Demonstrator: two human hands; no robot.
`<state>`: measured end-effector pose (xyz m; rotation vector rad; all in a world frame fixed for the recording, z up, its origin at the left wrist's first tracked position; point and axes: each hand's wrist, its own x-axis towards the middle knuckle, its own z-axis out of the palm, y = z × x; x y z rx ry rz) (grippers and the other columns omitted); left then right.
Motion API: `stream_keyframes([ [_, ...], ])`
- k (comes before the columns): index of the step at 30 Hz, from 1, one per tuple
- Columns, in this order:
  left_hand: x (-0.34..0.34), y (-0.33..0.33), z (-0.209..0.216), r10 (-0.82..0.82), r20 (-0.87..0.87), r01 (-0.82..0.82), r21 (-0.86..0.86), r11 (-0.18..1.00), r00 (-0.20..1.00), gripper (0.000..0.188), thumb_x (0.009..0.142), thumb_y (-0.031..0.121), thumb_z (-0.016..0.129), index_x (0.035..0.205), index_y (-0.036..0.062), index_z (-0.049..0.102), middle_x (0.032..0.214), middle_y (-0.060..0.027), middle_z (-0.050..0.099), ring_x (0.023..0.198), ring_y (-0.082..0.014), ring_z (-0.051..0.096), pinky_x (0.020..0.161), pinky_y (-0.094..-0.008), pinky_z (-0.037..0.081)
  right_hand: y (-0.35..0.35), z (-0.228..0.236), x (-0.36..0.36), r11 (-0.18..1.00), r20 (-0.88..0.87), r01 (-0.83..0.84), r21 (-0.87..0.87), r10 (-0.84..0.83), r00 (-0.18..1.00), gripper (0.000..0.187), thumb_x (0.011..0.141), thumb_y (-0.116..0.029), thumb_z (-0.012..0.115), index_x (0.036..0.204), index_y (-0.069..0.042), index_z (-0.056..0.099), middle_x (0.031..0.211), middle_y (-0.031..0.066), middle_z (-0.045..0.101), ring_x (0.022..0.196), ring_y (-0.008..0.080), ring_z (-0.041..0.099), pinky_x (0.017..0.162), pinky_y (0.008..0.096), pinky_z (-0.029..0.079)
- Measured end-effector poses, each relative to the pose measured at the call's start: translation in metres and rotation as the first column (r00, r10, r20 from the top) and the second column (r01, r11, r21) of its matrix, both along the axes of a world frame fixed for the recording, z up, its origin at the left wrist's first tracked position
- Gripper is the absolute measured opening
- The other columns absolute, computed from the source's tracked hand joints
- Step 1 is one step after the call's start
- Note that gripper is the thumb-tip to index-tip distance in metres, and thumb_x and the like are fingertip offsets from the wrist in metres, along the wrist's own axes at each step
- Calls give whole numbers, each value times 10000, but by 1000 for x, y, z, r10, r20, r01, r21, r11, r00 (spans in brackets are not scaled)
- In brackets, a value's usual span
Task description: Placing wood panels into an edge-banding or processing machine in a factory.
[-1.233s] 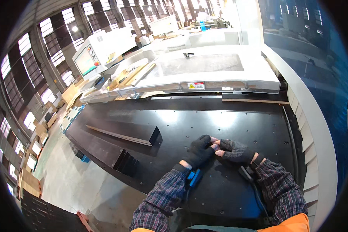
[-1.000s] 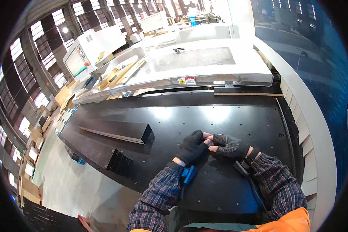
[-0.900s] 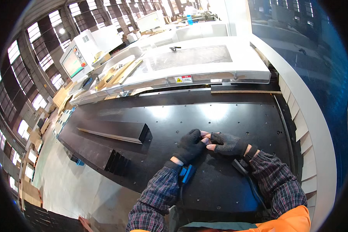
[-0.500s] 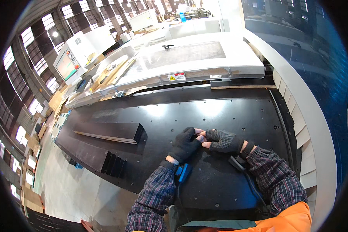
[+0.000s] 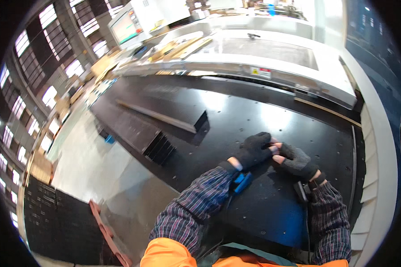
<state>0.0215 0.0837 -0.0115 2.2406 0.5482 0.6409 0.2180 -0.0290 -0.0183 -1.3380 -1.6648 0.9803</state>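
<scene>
My left hand (image 5: 255, 149) and my right hand (image 5: 297, 161), both in dark gloves with bare fingertips, meet just above a black work table (image 5: 254, 200). The fingertips of both hands are pinched closely together. Whatever they hold, if anything, is too small to make out. A blue strapped-on device (image 5: 242, 182) sits at the left wrist, and a dark device (image 5: 301, 191) with a cable is at the right wrist. Left of my hands, a long black strip (image 5: 178, 119) with a pale edge lies on the table. Nearer the table's left edge is a stack of black strips (image 5: 158, 149).
Beyond the table stands a white machine bed (image 5: 294, 46) with a warning label on its front edge. A control screen (image 5: 125, 29) and wooden strips (image 5: 178, 48) are at the far left. Dark stacked boards (image 5: 62, 222) stand on the floor at lower left.
My view has swung left and tilted, so the table and hands sit farther right in the picture. Both hands remain together at the fingertips, and the strips have not visibly moved on the table.
</scene>
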Motion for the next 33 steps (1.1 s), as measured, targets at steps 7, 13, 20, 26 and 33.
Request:
stream_keyframes([
  [7,-7,2,-7,27,-38,-24,67,997,999,253,962,268,650,1131,84,690,1039,-125,682,960,-264,675,868,-390,536,2,5,-9,999,-3,-32,4,32,999,494,969,-281,669,1391,-45,567,1294,167,653,1201,266,619,1035,387,478],
  [13,-4,4,-11,35,-39,-30,110,993,999,239,957,260,654,1113,84,693,1040,-119,668,948,-255,671,860,-398,542,0,7,-9,999,13,-27,30,26,1000,506,973,-291,658,1408,-54,555,1299,174,648,1209,279,616,1043,405,472],
  [20,-3,6,-11,10,-13,-9,78,997,1000,234,953,249,660,1114,82,695,1035,-115,667,950,-253,671,857,-393,544,2,4,-6,999,37,-30,30,29,999,517,970,-315,662,1405,-55,560,1290,175,655,1202,294,621,1038,414,476],
  [26,-7,2,-5,4,1,-4,55,998,1000,232,963,245,655,1121,80,690,1039,-118,675,945,-256,679,852,-395,549,0,8,-8,1000,34,-15,20,15,999,526,970,-313,663,1407,-42,553,1292,183,651,1208,294,617,1032,409,481],
  [33,-7,0,-5,27,15,-27,41,999,1000,236,959,249,661,1111,71,688,1047,-132,681,960,-265,678,861,-389,543,-1,13,-11,999,13,-45,12,44,999,502,972,-298,663,1396,-49,564,1287,167,657,1194,278,622,1023,393,483],
])
